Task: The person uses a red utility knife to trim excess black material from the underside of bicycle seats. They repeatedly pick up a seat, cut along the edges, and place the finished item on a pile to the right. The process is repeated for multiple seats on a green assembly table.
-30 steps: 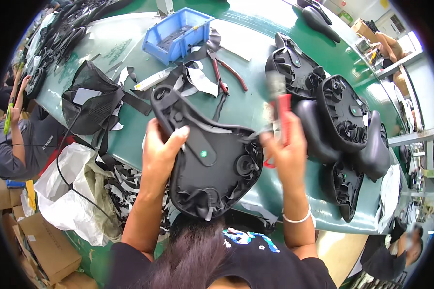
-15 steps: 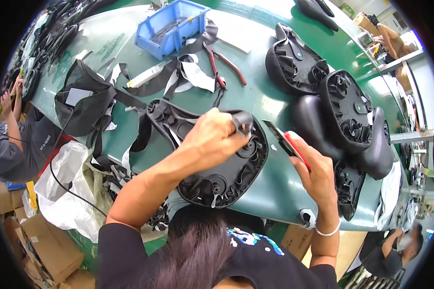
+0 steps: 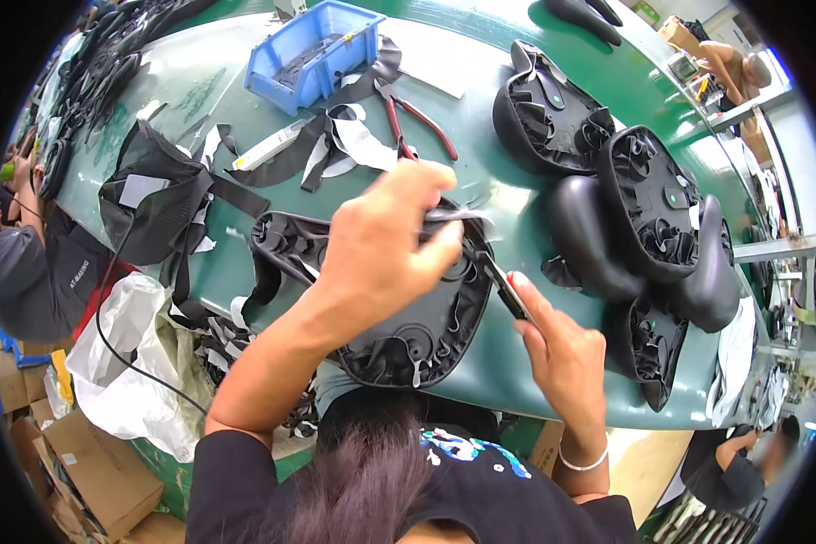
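An upside-down black bicycle saddle [image 3: 449, 313] lies before me, its hollow underside up and its cover edge gathered in folds along the rim. Above its right part, my left hand [image 3: 376, 240] pinches a strip of dark cover material [image 3: 453, 216], blurred by motion. In my right hand [image 3: 562, 358] is a red-and-black utility knife [image 3: 506, 286], its blade pointing up and left at the saddle's right rim. Whether the blade touches the material cannot be made out.
Right of me sit more saddles [image 3: 598, 240], some upturned. Farther off are red-handled pliers [image 3: 435, 131], a blue bin [image 3: 313, 68], a white-and-yellow box cutter [image 3: 267, 148] and fabric strips [image 3: 322, 150]. A dark mesh bag [image 3: 145, 195] lies left. Other people work nearby.
My left hand has risen toward the camera with the strip. My right hand has brought the knife left and down, from the open tabletop to the saddle's right rim.
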A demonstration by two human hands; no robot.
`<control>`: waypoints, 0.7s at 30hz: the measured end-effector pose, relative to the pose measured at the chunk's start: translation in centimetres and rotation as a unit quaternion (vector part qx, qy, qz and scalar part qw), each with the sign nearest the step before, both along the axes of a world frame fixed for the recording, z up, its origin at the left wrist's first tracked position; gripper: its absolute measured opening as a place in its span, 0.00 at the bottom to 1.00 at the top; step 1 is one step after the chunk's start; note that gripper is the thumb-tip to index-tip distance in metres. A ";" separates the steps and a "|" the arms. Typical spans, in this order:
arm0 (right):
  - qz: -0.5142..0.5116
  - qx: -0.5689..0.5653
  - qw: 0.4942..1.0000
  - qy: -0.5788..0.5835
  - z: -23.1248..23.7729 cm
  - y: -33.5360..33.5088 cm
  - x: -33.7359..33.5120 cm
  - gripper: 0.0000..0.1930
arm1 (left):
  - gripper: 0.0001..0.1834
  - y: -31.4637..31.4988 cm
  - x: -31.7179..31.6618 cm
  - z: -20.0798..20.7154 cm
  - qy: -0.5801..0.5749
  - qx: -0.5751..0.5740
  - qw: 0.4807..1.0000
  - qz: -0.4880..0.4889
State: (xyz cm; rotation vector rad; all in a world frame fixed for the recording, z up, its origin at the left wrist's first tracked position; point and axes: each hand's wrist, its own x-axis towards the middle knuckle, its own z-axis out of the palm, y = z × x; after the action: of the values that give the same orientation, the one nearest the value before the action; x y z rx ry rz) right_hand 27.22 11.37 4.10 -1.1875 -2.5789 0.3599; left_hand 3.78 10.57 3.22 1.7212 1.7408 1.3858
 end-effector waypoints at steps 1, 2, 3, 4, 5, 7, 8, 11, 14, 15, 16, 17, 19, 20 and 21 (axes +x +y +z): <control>0.004 -0.004 1.000 -0.009 0.2 0.8 -0.3 0.28 | 0.18 0.3 -0.2 0.0 0.210 -0.027 0.977 0.000; 0.007 -0.009 1.000 -0.018 0.4 1.5 -0.7 0.27 | 0.17 0.7 -0.4 -0.3 0.313 -0.036 0.949 -0.004; 0.019 0.032 0.999 -0.015 -0.2 2.1 -1.1 0.28 | 0.16 1.3 -0.3 -0.3 0.333 -0.010 0.943 0.006; 0.017 0.054 0.998 -0.033 -0.4 2.2 -1.5 0.28 | 0.15 1.8 -0.3 -0.1 0.353 0.015 0.935 0.015; 0.014 0.077 0.996 -0.051 -0.5 2.0 -2.3 0.28 | 0.14 2.5 -0.5 0.3 0.261 -0.059 0.963 -0.022; 0.000 0.085 0.992 -0.094 -0.7 1.4 -2.9 0.29 | 0.12 3.8 -1.0 0.5 0.060 -0.208 0.970 -0.105; -0.013 0.065 0.994 -0.088 -0.5 0.5 -3.0 0.29 | 0.08 3.6 -1.6 0.9 -0.131 -0.206 0.966 -0.081; -0.019 -0.044 0.996 -0.069 0.9 -3.2 -1.9 0.28 | 0.03 4.5 -5.6 -1.6 -0.726 -0.005 0.667 -0.166; 0.004 -0.030 0.998 -0.057 1.4 -2.8 -1.4 0.27 | 0.07 2.6 -2.9 0.6 -0.702 0.019 0.703 -0.117; 0.026 0.018 0.997 -0.075 1.8 -1.6 -1.6 0.25 | 0.11 2.2 -3.0 0.3 -0.581 -0.035 0.783 -0.219; 0.012 0.025 0.993 -0.113 2.2 -0.4 -1.9 0.25 | 0.14 3.0 -3.3 0.6 -0.426 -0.097 0.844 -0.312; 0.025 0.027 0.993 -0.110 2.4 0.8 -2.0 0.24 | 0.14 2.3 -3.6 1.4 -0.186 -0.149 0.931 -0.277; 0.031 0.048 0.991 -0.122 2.8 2.9 -1.9 0.23 | 0.14 1.4 -3.2 1.7 0.307 -0.078 0.940 -0.128; 0.040 0.073 0.988 -0.127 3.0 3.7 -1.9 0.22 | 0.14 1.7 -3.7 0.8 0.341 -0.015 0.928 -0.149; 0.046 0.085 0.987 -0.128 3.0 4.2 -2.3 0.22 | 0.13 1.9 -3.7 0.2 0.376 -0.019 0.915 -0.144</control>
State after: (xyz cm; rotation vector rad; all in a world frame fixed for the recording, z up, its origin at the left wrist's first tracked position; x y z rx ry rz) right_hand 24.94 15.55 7.08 -1.1197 -2.8225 0.0033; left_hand 0.07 12.47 3.43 2.5731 1.7034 0.5748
